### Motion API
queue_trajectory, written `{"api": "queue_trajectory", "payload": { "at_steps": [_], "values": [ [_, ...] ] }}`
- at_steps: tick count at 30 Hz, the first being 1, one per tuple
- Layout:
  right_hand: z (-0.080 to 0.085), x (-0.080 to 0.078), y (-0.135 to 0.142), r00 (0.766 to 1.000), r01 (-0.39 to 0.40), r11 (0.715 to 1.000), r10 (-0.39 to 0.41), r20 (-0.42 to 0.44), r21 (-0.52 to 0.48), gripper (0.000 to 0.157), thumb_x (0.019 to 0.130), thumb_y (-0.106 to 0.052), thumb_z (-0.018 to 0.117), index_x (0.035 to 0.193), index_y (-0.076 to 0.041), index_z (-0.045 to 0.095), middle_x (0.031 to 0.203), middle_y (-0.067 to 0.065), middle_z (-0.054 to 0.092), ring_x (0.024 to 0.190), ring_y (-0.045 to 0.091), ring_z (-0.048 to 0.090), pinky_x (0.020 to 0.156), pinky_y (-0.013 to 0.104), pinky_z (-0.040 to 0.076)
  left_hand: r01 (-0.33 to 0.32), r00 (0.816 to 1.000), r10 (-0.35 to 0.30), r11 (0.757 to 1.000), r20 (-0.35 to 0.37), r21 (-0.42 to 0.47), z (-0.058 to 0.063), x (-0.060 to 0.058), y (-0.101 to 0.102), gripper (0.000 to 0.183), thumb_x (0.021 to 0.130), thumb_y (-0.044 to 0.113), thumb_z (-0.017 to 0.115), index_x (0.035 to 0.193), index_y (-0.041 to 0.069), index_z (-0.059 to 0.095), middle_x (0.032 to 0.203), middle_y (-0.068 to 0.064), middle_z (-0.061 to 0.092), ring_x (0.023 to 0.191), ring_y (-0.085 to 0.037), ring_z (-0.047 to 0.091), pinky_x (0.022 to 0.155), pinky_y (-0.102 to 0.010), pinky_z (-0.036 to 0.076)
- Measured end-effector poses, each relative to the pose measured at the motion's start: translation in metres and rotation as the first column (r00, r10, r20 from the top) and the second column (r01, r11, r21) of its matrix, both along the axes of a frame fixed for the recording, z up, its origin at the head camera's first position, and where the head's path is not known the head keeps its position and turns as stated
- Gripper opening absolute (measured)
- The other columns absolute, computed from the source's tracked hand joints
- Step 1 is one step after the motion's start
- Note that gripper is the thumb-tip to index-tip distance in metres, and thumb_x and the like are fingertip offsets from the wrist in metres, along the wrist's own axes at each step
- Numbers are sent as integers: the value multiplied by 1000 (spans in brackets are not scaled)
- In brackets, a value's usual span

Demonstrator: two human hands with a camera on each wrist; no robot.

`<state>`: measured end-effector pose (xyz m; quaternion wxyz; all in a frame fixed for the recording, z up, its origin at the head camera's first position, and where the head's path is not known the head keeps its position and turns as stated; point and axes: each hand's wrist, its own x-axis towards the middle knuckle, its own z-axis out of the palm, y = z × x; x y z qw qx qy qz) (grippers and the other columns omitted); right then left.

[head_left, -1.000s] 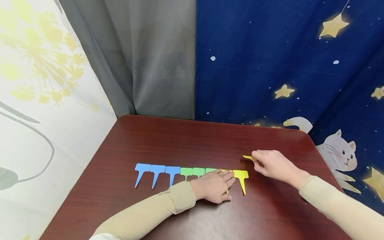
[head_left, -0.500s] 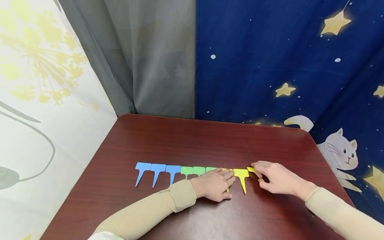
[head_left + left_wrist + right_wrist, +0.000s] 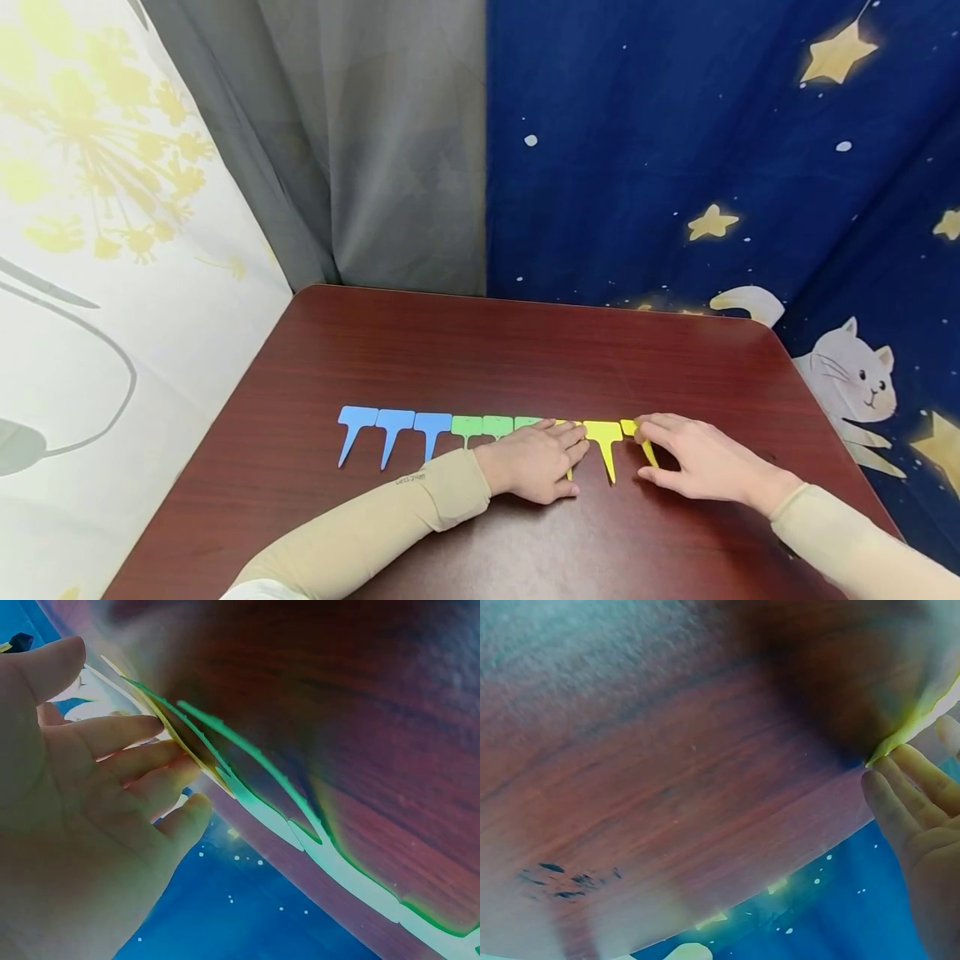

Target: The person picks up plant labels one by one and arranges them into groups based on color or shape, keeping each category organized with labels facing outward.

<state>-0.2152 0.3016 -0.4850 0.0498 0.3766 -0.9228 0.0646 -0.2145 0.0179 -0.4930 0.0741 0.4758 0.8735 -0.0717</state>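
T-shaped plastic plant labels lie edge to edge in a row across the table in the head view: blue labels (image 3: 395,421) at the left, green labels (image 3: 498,426) in the middle, yellow ones at the right. My left hand (image 3: 531,462) rests flat over the row, its fingers straight across the first yellow label and hiding part of the green ones. To its right, another yellow label (image 3: 603,432) lies uncovered. At the row's right end my right hand (image 3: 697,457) touches the last yellow label (image 3: 650,454) with its fingertips, the thumb held apart. Its head is partly hidden under the fingers.
The dark red-brown wooden table (image 3: 420,350) has rounded far corners. Behind it hang a grey curtain (image 3: 408,167) and a blue star-patterned curtain (image 3: 600,167). A white patterned cloth (image 3: 112,333) hangs on the left. Dark marks (image 3: 570,881) show on the tabletop in the right wrist view.
My right hand has brought the last yellow label down and toward me, turned it stem-down beside the row, and spread its thumb from its fingers. The left hand has stayed in place.
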Motion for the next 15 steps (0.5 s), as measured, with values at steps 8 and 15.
{"api": "queue_trajectory", "payload": {
  "at_steps": [8,15],
  "values": [
    [-5,5,1,1000,27,998,-27,1,49,49,79,-54,60,116,-21,60,120,-6,50,108,7,46,83,33,48,-7,1000,7,1000,0,-8,1,1,0,69,90,59,33,145,18,23,149,1,19,136,-14,14,108,-34,15],
    [-7,6,1,1000,12,999,-11,-13,40,49,80,-50,61,117,-18,61,122,-3,51,109,9,47,83,34,48,-7,1000,7,1000,-7,2,1,1,-1,70,90,59,33,145,18,23,149,0,19,136,-14,14,109,-35,13]
  ]
}}
